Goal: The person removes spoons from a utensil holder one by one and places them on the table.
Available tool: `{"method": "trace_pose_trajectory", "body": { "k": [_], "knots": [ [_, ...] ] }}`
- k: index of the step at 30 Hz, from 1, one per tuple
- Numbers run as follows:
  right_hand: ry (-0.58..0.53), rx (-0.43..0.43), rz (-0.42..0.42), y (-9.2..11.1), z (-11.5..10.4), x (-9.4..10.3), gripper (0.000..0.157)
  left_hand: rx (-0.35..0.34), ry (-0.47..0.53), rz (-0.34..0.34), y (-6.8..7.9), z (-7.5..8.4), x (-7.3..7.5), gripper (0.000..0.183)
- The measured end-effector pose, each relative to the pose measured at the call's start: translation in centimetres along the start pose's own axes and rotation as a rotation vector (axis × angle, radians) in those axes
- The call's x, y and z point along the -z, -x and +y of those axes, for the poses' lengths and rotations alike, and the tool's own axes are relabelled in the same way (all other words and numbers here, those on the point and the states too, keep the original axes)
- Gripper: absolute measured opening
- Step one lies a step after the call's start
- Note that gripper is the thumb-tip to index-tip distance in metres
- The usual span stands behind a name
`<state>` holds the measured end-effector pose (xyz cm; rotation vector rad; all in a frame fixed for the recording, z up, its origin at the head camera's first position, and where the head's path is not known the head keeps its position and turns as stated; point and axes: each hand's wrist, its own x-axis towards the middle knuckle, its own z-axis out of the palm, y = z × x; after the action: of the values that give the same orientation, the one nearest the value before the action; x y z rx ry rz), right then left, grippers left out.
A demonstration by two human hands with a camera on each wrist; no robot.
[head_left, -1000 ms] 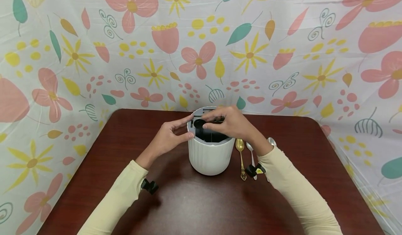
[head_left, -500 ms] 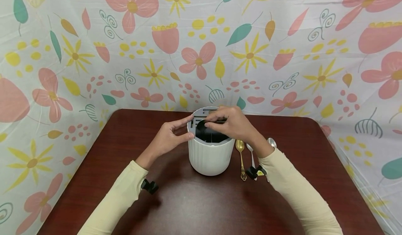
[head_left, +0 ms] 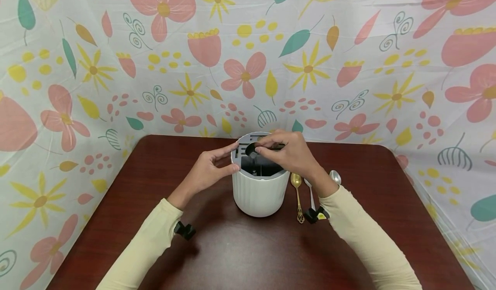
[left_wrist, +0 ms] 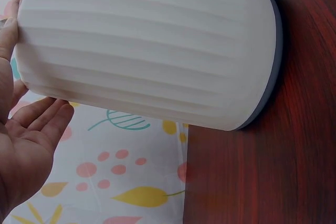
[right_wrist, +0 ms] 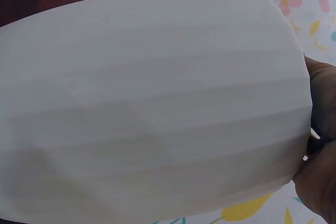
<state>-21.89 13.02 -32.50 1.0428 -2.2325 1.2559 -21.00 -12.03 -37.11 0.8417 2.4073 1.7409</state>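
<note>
A white ribbed utensil holder [head_left: 260, 195] stands upright on the table, its grey slotted top open over a dark inside. My left hand [head_left: 212, 166] rests on its left side, with the thumb at the near rim and fairly straight fingers along the far side. In the left wrist view, the fingertips [left_wrist: 63, 109] lie against the ribbed wall. My right hand [head_left: 287, 153] is over the top and pinches a small black rounded thing [head_left: 251, 149] between thumb and fingers; I cannot tell its kind. The holder's wall [right_wrist: 157, 103] hides most of the work in the right wrist view.
A gold spoon [head_left: 297, 195] lies just right of the holder. Beside it lie two silver spoons, one with its bowl [head_left: 335, 177] showing past my right wrist and one partly under the forearm. A flowered cloth [head_left: 248, 66] hangs behind the brown table [head_left: 232, 255].
My right hand has shifted slightly right, and the black thing has tilted and moved a little right and up over the opening. My left hand stays on the rim.
</note>
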Motion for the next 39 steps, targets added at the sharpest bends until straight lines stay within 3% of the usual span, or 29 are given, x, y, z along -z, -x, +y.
{"method": "trace_pose_trajectory", "body": {
  "k": [6, 9, 12, 17, 24, 30, 39],
  "knots": [
    [-0.012, 0.043, 0.099, -0.3, -0.7, 0.4, 0.011, 0.005, -0.009, 0.006, 0.0, 0.0, 0.0, 0.061],
    [-0.027, 0.064, 0.133, -0.5, -0.8, 0.5, 0.011, -0.005, -0.01, 0.017, -0.2, -1.3, -0.1, 0.061],
    [-0.03, 0.072, 0.148, -0.7, -1.2, 0.7, 0.012, -0.007, 0.001, 0.018, -0.3, -1.4, -0.1, 0.061],
    [-0.031, 0.094, 0.166, -1.2, -2.1, 1.1, 0.013, -0.006, 0.014, 0.004, 0.0, -0.1, 0.0, 0.062],
    [-0.023, 0.139, 0.247, -2.1, -3.5, 1.8, 0.011, -0.016, 0.028, -0.002, -0.1, -0.1, 0.0, 0.062],
    [-0.079, 0.192, 0.329, -2.9, -3.6, 2.5, 0.01, -0.011, 0.029, -0.003, -0.2, -0.2, 0.0, 0.062],
    [-0.16, 0.171, 0.448, -4.2, -4.1, 4.0, 0.008, -0.004, 0.05, -0.001, -0.1, -0.2, 0.0, 0.063]
  ]
}}
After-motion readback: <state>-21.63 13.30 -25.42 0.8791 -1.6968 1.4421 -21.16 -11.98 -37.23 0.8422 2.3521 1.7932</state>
